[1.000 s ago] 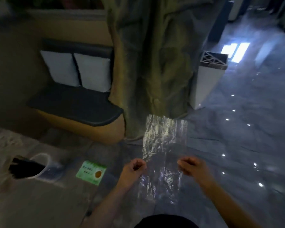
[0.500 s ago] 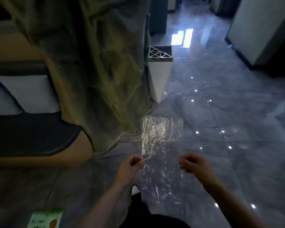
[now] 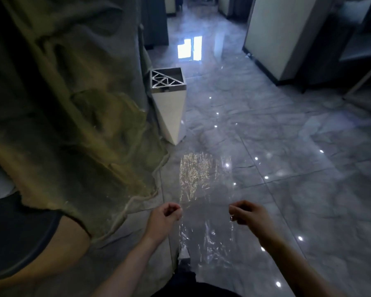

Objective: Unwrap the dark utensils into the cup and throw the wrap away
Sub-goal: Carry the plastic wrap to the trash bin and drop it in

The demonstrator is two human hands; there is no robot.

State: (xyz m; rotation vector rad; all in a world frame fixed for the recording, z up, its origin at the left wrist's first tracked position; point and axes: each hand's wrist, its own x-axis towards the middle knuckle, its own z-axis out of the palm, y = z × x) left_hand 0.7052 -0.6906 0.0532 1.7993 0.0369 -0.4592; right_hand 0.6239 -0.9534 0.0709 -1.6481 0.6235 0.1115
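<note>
You stand on a glossy grey marble floor [image 3: 266, 129] dotted with small light reflections. On your left rises a rough, rock-like pillar [image 3: 69, 99] above a dark bench seat [image 3: 19, 232]; beyond it stands a white tapered bin [image 3: 171, 108], with a bright window glare [image 3: 190, 48] farther off

A white tapered bin [image 3: 171, 110] with a metal lattice top stands on the glossy grey tiled floor [image 3: 287, 168], just beside a rough olive rock-like column [image 3: 73, 103]. A dark-cushioned bench [image 3: 19, 236] sits lower left.

Greys, white and olive in dim light

Clear crinkled plastic wrap [image 3: 204, 189] glints silver; tall white bin [image 3: 171, 112] has a triangular lattice top; glossy grey marbled floor tiles [image 3: 287, 168]; olive-green rough pillar [image 3: 73, 103].
</note>
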